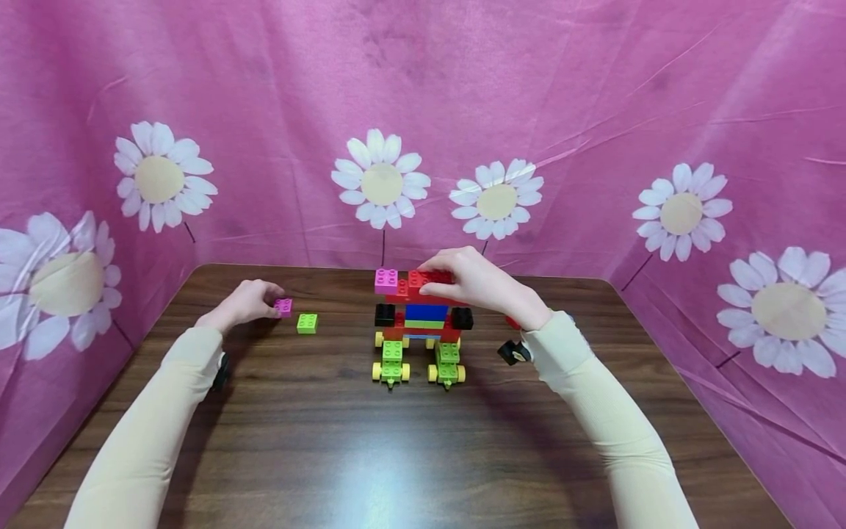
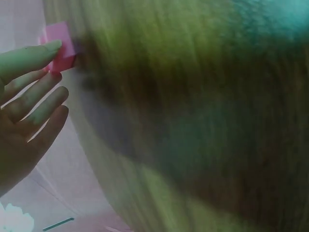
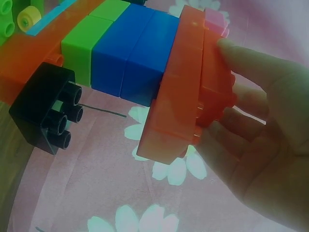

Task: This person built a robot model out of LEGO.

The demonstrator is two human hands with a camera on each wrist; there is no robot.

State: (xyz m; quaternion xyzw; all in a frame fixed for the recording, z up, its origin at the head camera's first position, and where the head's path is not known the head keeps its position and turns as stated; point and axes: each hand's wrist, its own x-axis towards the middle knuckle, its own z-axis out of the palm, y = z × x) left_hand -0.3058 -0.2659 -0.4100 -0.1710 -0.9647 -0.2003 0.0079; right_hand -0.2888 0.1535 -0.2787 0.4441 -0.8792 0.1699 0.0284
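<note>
On the left side of the table, my left hand (image 1: 246, 301) pinches a pink building brick (image 2: 66, 43) between thumb and fingers. A lime green brick (image 1: 307, 323) lies just right of it. My right hand (image 1: 477, 281) is at the top of a wheeled brick structure, its thumb and fingers gripping a red brick (image 3: 216, 82) there. Below that brick come a long red brick (image 3: 181, 87), blue bricks (image 3: 147, 53) and a green layer (image 3: 79, 46). Another pink brick (image 1: 386, 281) sits at the structure's upper left. Black bricks (image 1: 463, 318) stick out at both sides.
Two green wheeled bases (image 1: 392, 360) with yellow wheels point toward me at the structure's foot. A black piece (image 1: 509, 353) lies by the right sleeve, and a red piece (image 1: 512, 322) is partly hidden behind that wrist. Pink flowered cloth (image 1: 423, 88) hangs behind the wooden table (image 1: 297, 441).
</note>
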